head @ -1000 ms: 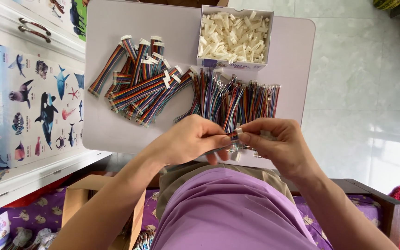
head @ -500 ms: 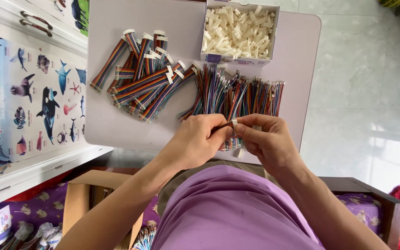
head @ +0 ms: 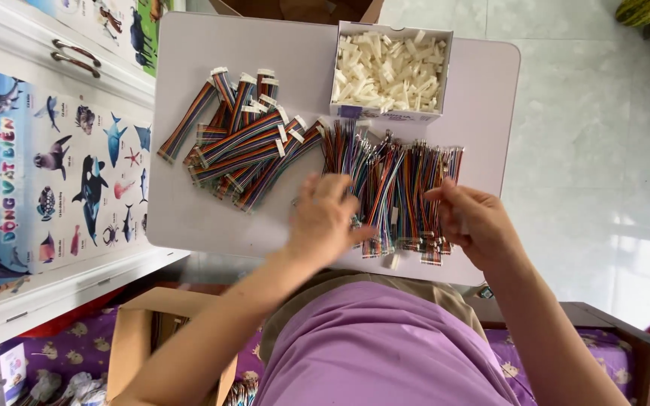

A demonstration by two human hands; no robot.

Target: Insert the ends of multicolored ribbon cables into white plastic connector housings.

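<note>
My left hand (head: 326, 219) is blurred and hovers over the white table (head: 189, 218), fingers spread, between the two wire piles. Nothing shows in it. My right hand (head: 477, 224) rests at the right end of a row of loose multicoloured wires (head: 389, 192), its curled fingertips touching them; whether it grips any is unclear. A heap of flat rainbow ribbon cables with white connectors (head: 238, 139) lies to the left. A small white connector (head: 393, 260) sits on the table near the front edge, between my hands.
A cardboard box of white plastic connectors (head: 391, 71) stands at the back of the table. A white cabinet with sea-animal posters (head: 54, 173) is on the left. An open cardboard box (head: 133, 338) sits below, with tiled floor (head: 603, 150) to the right.
My hands, pinched together on a small piece at the wire pile before, have come apart. The left hand swung left and opened; the right stayed at the loose wires.
</note>
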